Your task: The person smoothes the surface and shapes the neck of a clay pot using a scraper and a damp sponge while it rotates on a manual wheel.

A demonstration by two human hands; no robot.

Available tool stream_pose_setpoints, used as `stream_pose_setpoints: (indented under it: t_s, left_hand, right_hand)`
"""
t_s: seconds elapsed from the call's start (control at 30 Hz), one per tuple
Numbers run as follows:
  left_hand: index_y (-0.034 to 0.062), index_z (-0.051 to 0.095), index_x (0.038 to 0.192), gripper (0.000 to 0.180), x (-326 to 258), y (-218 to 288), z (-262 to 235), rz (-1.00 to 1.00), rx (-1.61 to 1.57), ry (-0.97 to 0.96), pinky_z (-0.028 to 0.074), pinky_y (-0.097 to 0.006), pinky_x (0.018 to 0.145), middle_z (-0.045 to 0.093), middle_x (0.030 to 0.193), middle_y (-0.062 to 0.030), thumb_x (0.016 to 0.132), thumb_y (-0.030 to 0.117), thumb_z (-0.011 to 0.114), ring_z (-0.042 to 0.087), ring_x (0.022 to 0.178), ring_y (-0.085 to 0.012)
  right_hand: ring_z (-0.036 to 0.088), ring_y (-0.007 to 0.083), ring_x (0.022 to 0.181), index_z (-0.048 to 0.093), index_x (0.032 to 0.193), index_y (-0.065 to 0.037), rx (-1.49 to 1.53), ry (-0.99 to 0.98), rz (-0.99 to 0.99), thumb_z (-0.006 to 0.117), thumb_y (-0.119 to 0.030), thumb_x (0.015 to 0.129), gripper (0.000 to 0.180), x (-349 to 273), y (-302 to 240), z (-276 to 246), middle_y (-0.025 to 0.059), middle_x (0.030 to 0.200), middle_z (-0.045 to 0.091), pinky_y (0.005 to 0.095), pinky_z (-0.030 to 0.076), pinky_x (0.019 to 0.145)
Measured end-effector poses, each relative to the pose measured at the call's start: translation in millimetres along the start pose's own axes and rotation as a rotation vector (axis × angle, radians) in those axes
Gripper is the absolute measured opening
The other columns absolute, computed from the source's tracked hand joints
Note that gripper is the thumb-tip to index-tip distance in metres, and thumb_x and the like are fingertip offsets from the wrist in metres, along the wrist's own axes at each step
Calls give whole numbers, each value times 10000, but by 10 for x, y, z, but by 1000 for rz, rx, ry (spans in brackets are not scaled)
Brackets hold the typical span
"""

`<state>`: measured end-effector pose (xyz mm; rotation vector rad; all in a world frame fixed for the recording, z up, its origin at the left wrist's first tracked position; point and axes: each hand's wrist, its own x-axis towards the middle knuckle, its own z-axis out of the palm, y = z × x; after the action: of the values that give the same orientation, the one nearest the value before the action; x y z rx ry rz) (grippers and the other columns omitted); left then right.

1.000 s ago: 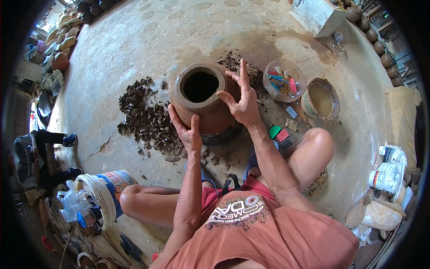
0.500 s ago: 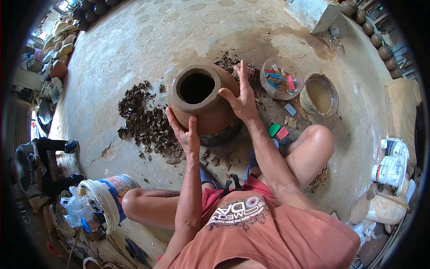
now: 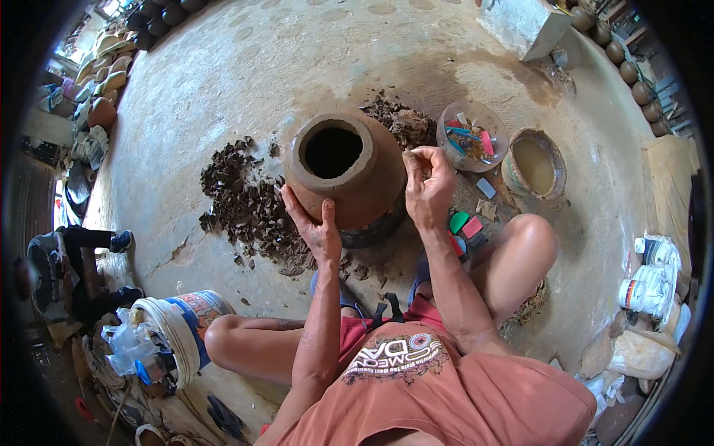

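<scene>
A brown clay pot with a wide round mouth and thick rim stands between my legs on a dark round base. My left hand lies against the near left of its wall, thumb and fingers spread. Just right of the pot, my right hand is raised with its fingers curled in and pinched together. Whatever may be between those fingertips is too small to make out. The pot's inside is dark, and its far lower side is hidden.
Dark clay scraps lie left of the pot, with a clay heap behind. To the right are a clear tub of small tools, a bucket of murky water and coloured pieces. A white bucket lies by my left knee.
My right hand has come off the pot's right side, moved slightly right and nearer, and its fingers have curled in. My left hand stays on the wall.
</scene>
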<state>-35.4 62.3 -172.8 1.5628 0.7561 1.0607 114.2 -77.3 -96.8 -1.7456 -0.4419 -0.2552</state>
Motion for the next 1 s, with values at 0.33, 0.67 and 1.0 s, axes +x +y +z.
stream_pose_setpoints:
  t_s: [0.33,0.67,1.0]
  left_hand:
    - [33,239,1694,1017,-102,40,93,52,128,51,178,-471,1320,205,1761,-218,928,348,830,192,1639,-366]
    - [29,238,1692,1043,-314,127,281,36,255,173,188,-496,1313,186,1750,-268,924,423,824,179,1637,-408]
    - [18,241,1685,1069,-183,99,90,-6,209,139,199,-500,1312,198,1745,-264,904,420,850,196,1627,-417]
  right_hand:
    - [621,89,651,716,1375,-11,122,-327,256,606,-56,1014,381,133,-331,43,56,811,734,277,529,619]
    - [587,86,572,318,1610,134,124,-474,359,529,-72,990,686,-231,-700,166,85,748,710,261,516,550]
    - [660,73,567,714,1038,-32,145,-553,459,696,-164,1057,134,-238,-1007,-671,78,807,756,239,519,488]
